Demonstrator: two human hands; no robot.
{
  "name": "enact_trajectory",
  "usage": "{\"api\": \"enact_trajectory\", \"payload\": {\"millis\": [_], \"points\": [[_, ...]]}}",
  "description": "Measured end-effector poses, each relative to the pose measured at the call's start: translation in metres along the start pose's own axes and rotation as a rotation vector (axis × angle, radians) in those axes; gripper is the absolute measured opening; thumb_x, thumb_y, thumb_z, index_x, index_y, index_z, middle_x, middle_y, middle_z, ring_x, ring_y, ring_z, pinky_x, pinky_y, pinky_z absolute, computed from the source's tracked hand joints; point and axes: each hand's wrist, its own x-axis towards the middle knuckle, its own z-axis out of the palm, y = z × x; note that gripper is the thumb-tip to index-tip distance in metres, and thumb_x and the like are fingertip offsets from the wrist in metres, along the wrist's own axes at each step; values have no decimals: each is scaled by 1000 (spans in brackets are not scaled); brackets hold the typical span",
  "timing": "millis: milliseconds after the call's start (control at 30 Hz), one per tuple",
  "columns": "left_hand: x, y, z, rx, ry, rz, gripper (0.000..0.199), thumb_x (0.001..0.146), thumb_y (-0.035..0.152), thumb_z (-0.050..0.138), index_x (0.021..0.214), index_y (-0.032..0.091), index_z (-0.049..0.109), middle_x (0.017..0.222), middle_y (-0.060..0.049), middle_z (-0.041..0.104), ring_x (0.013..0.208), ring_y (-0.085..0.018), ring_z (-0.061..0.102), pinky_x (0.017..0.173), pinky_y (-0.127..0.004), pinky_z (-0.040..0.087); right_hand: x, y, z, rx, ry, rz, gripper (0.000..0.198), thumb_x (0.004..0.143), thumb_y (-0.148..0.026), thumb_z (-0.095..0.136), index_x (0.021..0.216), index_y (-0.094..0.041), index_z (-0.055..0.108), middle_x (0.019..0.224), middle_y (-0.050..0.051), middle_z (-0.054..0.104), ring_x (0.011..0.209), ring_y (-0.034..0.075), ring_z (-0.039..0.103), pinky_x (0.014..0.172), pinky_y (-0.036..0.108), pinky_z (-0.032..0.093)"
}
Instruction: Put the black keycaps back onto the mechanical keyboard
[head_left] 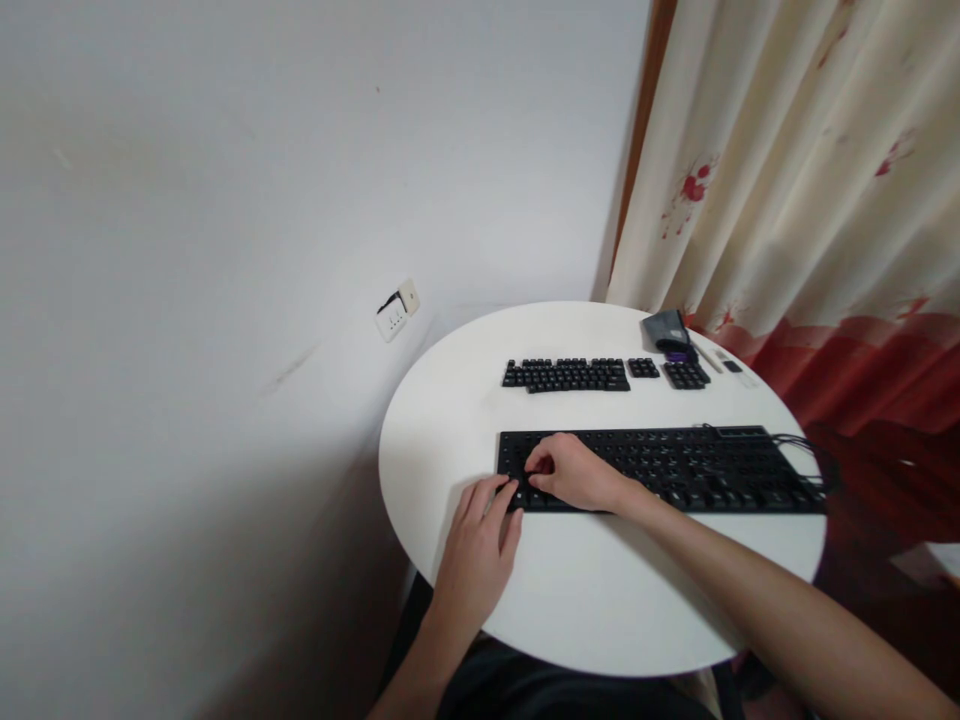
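Observation:
A black keyboard point(697, 470) lies across the white table in front of me, its left part without the keycaps that fill rows elsewhere. My left hand point(480, 535) rests at the keyboard's lower left corner, fingers stretched out over the edge and holding nothing. Over the left part of the keyboard, my right hand point(571, 472) is curled with thumb and fingertips close together in a pinch. Whatever is between those fingertips is too small to see. Behind the keyboard, loose black keycaps point(577, 375) sit in rows, with a smaller block of keycaps point(685, 375) to their right.
On the round white table point(435, 420), a dark grey pouch point(665, 330) stands at the back right beside a pale stick-like object point(707, 357) and small items. A black cable point(806, 450) coils at the keyboard's right end. A wall borders the left, a curtain point(787, 200) the right.

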Motion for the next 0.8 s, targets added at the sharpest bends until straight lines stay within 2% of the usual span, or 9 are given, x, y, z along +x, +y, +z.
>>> {"api": "enact_trajectory", "payload": {"millis": [400, 633, 800], "points": [[0, -2, 2, -5, -22, -4, 32, 95, 21, 50, 126, 20, 57, 125, -10, 57, 118, -26, 50, 103, -46, 47, 0, -1, 1, -28, -25, 24, 7, 77, -13, 68, 74, -17, 73, 68, 0, 69, 63, 13, 61, 61, 22, 42], [0, -1, 2, 1, -26, -9, 31, 95, 21, 50, 125, 20, 57, 124, -9, 57, 118, -25, 49, 103, -45, 47, -2, -3, 1, -150, -27, -64, 8, 76, -9, 69, 73, -16, 70, 75, 1, 66, 68, 12, 57, 64, 22, 39], [1, -1, 2, 8, -28, -4, 30, 95, 21, 50, 125, 20, 57, 124, -9, 57, 119, -25, 49, 104, -46, 46, -3, -7, -1, -212, -77, -148, 12, 79, -7, 63, 76, -16, 71, 83, 4, 65, 76, 13, 58, 69, 23, 40]]}}
